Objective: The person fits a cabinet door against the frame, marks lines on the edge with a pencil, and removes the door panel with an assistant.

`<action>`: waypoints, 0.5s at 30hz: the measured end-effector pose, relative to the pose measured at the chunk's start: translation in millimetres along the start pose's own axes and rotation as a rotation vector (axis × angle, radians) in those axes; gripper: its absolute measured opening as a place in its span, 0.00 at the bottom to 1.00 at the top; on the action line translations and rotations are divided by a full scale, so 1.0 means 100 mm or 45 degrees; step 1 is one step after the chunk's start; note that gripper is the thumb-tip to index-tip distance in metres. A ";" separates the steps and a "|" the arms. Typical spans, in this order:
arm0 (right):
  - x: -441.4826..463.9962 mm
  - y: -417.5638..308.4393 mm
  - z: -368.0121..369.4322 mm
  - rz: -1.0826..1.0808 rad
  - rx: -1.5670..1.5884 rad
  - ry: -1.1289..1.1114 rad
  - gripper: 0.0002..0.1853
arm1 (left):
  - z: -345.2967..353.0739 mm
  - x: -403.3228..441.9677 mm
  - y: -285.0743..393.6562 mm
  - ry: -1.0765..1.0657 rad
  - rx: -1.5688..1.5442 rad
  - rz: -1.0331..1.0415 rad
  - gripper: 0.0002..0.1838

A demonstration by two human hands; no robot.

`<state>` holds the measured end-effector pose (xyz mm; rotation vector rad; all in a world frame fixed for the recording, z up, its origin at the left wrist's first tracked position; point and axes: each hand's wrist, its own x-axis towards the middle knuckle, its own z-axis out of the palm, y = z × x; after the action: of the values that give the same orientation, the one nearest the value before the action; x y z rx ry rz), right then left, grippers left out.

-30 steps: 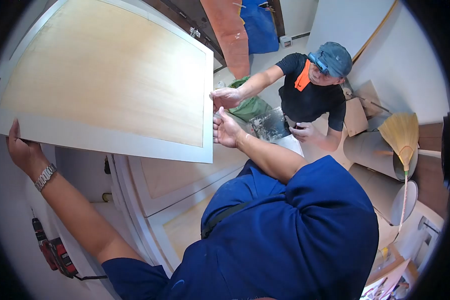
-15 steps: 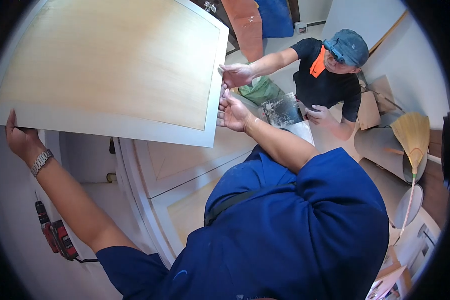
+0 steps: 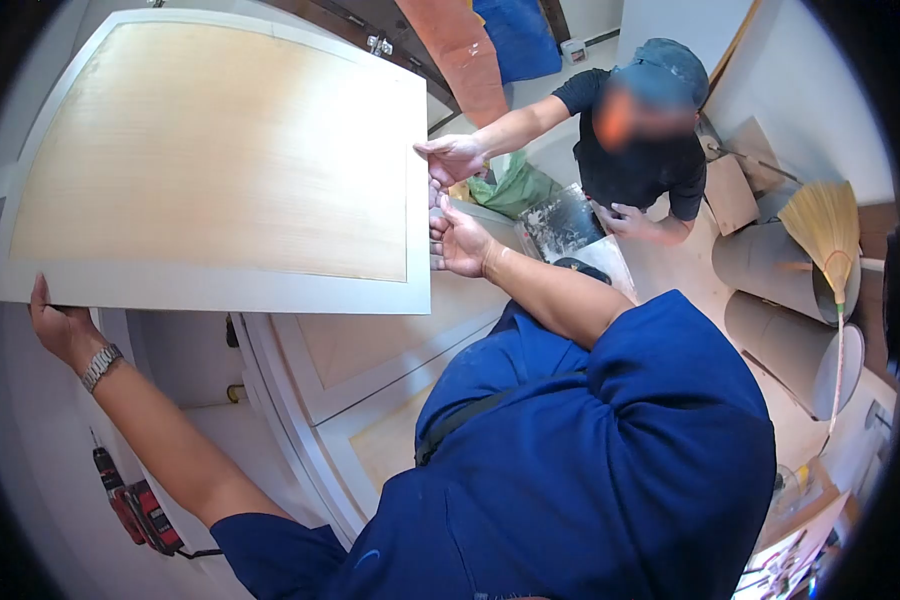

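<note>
A pale cabinet door [image 3: 220,160] with a white frame and a light wood panel is held up before me. At its lower left corner my left hand [image 3: 62,325] grips the bottom edge, thumb on the front face and fingers hidden behind. My right hand [image 3: 462,242] is at the right edge, palm up, its fingertips partly hidden by the frame. Just above it, a co-worker's hand [image 3: 455,158] also holds that edge, thumb in front.
Below the door stand white cabinet fronts [image 3: 390,345]. A red and black cordless drill [image 3: 135,500] lies at lower left. The co-worker [image 3: 635,150] is at right, near a dusty board [image 3: 560,222] and a green sack [image 3: 518,185]. A straw broom [image 3: 825,230] and large tubes [image 3: 770,265] are farther right.
The door's left end has dropped and its bottom edge is closer to level in view. My left hand has moved down with it. All three hands remain at the door.
</note>
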<state>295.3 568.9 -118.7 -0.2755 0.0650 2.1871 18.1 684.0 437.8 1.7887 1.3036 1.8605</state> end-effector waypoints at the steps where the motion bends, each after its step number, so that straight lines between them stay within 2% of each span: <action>1: -0.02 0.00 0.01 -0.004 -0.005 0.000 0.39 | 0.01 -0.05 -0.01 -0.018 0.151 0.071 0.14; 3: -0.05 0.00 0.02 -0.012 -0.018 -0.002 0.39 | 0.06 -0.13 0.01 -0.047 0.450 0.218 0.14; 6: -0.04 -0.01 -0.02 0.000 0.001 -0.017 0.39 | 0.09 -0.07 0.07 0.034 -0.028 -0.008 0.14; 9: -0.07 -0.02 -0.01 -0.006 0.008 -0.036 0.38 | 0.13 -0.06 0.16 0.080 -0.131 -0.073 0.14; 12: -0.07 -0.05 -0.02 0.016 0.033 -0.101 0.38 | 0.08 -0.10 0.19 -0.009 -0.058 -0.016 0.14; 15: -0.14 -0.06 0.04 -0.017 0.011 -0.082 0.33 | 0.12 -0.12 0.28 0.039 -0.125 -0.060 0.15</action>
<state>307.5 561.5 -111.1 -0.1997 0.0368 2.1805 42.4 664.9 448.2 1.6729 1.2311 1.8995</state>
